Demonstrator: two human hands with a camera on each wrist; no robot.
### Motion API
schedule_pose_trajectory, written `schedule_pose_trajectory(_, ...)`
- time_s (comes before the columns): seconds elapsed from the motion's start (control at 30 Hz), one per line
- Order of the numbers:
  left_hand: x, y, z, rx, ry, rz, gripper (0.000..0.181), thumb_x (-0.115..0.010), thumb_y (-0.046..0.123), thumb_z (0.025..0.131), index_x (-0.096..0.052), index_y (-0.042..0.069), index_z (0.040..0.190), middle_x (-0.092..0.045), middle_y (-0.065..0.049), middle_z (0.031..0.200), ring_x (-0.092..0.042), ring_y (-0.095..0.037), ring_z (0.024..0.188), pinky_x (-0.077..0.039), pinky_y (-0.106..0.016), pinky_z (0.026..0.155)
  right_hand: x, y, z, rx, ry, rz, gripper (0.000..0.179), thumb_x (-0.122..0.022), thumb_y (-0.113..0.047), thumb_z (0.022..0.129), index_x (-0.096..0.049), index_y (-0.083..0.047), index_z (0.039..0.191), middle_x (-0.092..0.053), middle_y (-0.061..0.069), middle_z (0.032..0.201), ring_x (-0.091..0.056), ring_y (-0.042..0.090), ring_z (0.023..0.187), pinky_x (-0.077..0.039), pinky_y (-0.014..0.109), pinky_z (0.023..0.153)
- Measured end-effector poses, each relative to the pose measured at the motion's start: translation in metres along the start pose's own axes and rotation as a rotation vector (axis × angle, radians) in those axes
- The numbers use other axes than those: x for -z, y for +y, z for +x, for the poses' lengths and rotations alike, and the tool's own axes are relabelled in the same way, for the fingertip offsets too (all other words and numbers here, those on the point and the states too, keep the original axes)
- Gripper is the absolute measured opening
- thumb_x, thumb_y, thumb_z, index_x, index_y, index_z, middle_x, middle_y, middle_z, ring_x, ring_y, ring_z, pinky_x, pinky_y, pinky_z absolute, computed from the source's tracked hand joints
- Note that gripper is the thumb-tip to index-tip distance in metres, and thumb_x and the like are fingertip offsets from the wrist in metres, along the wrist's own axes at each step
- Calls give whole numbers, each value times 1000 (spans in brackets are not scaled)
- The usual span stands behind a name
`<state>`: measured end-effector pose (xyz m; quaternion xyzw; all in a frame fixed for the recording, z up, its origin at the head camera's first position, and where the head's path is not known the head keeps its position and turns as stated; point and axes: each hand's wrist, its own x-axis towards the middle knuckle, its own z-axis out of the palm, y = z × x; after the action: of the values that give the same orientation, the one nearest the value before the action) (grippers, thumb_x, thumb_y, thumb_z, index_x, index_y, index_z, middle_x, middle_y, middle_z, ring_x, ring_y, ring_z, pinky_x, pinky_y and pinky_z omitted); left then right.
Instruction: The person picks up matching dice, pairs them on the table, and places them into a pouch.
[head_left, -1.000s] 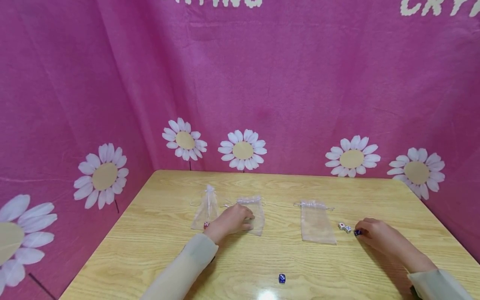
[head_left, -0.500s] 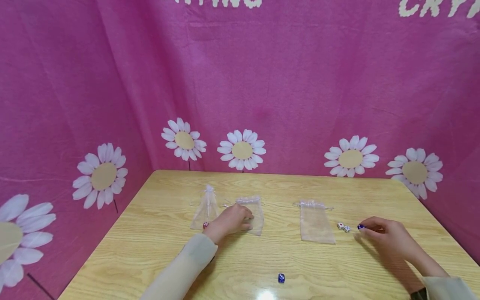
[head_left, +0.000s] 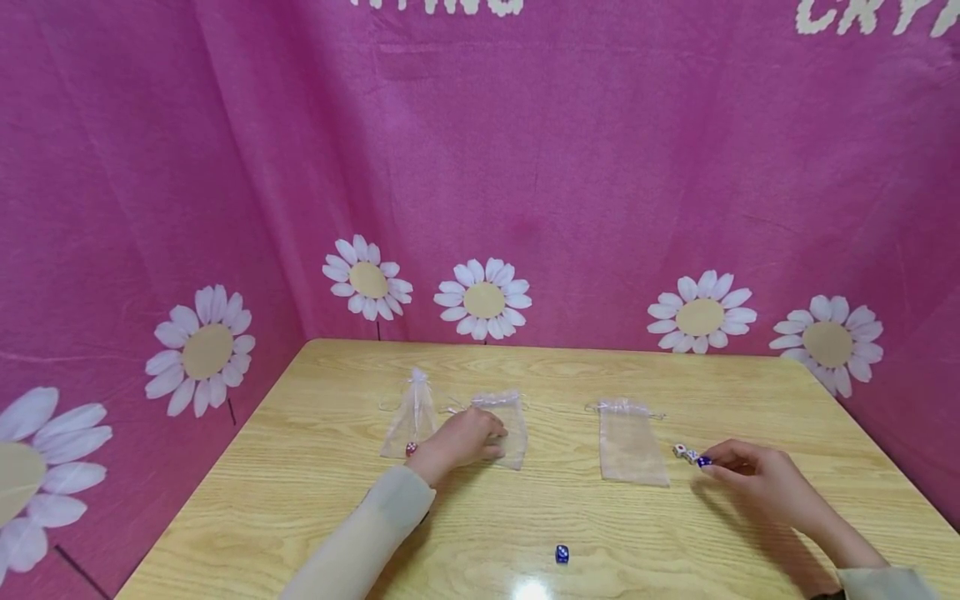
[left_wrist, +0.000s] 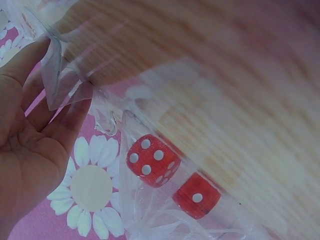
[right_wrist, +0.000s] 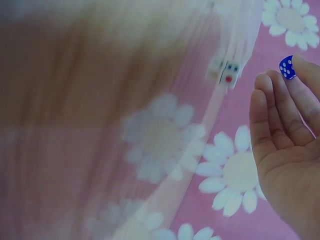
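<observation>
One wood-grain table [head_left: 262, 500], lt. & glossy, backed by magenta cloth [head_left: 585, 167] w/ lg. white daisies [head_left: 483, 301]. Blue die [head_left: 703, 462], white pips, rounded corners, pinched at fingertips of R hand [head_left: 757, 479], just beside two white dice [head_left: 679, 450], R of rightmost sheer bag [head_left: 633, 450]; L hand [head_left: 465, 437], fingers loosely spread, touching mid. sheer bag [head_left: 514, 442], pale & see-thru, flat on table.

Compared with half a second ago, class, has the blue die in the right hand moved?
Yes: in the head view, the held blue die has moved left, closer to the white dice.
</observation>
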<state>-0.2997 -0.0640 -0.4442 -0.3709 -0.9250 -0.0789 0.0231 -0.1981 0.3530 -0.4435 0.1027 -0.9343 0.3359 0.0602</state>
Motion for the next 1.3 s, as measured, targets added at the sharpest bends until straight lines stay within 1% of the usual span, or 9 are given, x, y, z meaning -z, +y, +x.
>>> schedule_pose_trajectory(0.1,0,0,-1,-3,0,7,29,-74,25,87,-74,8,111,-73,-5,114,-69,-19,107,-56,-31,93,-7,-8,0,40,-2,21,14,-70,-14,89,-72,-6,101,-74,0,93,-59,-10,76,-54,16,65)
schedule_pose_trajectory(0.33,0,0,0,-3,9,-17,29,-74,23,87,-74,7,110,-74,-7,113,-69,-20,107,-56,-33,94,-24,-29,1,219,-12,49,9,-71,-9,88,-73,-9,97,-73,-8,87,-61,-10,77,-54,18,64)
schedule_pose_trajectory(0.4,0,0,0,-9,11,-15,29,-74,23,87,-74,6,110,-74,-7,113,-69,-20,107,-56,-33,94,-29,-35,0,250,-22,60,9,-71,-9,88,-72,-11,96,-72,-10,85,-60,-9,76,-54,18,63)
schedule_pose_trajectory(0.57,1,0,0,-21,11,-5,28,-74,23,87,-74,7,110,-74,-7,112,-69,-20,105,-56,-32,93,-41,-50,0,321,-48,98,9,-71,-8,87,-72,-14,95,-71,-10,83,-60,-8,75,-53,18,63)
schedule_pose_trajectory(0.8,1,0,0,-17,7,-12,28,-74,23,87,-74,7,110,-74,-7,113,-69,-20,106,-56,-32,94,-61,-75,-1,440,-55,128,9,-73,-8,85,-72,-14,93,-72,-3,83,-57,-9,74,-53,18,61)
schedule_pose_trajectory(0.9,0,-1,0,-14,4,-12,28,-74,23,87,-74,7,110,-74,-7,113,-69,-20,105,-56,-32,93,-71,-86,-2,498,-75,108,9,-74,-7,84,-71,-13,90,-71,-4,80,-55,-10,73,-52,18,59)
schedule_pose_trajectory(1.0,-1,-1,1,-18,3,1,28,-74,24,88,-74,7,111,-74,-6,113,-69,-20,106,-56,-32,93,-79,-97,-4,543,-132,66,6,-74,-8,85,-71,-11,89,-69,-4,79,-53,-11,73,-50,16,56)
schedule_pose_trajectory(1.17,-1,-1,1,-35,5,23,28,-74,23,88,-74,8,110,-74,-6,113,-69,-20,106,-56,-32,94,-88,-112,-8,552,-262,-20,2,-72,-13,88,-71,-11,89,-67,-8,81,-49,-11,73,-47,12,58)
schedule_pose_trajectory(1.3,-1,-1,1,-43,3,19,28,-74,23,88,-74,7,110,-74,-7,113,-69,-21,106,-56,-33,94,-92,-119,-12,548,-294,-103,3,-72,-16,88,-69,-17,88,-63,-14,82,-47,-10,74,-44,12,59)
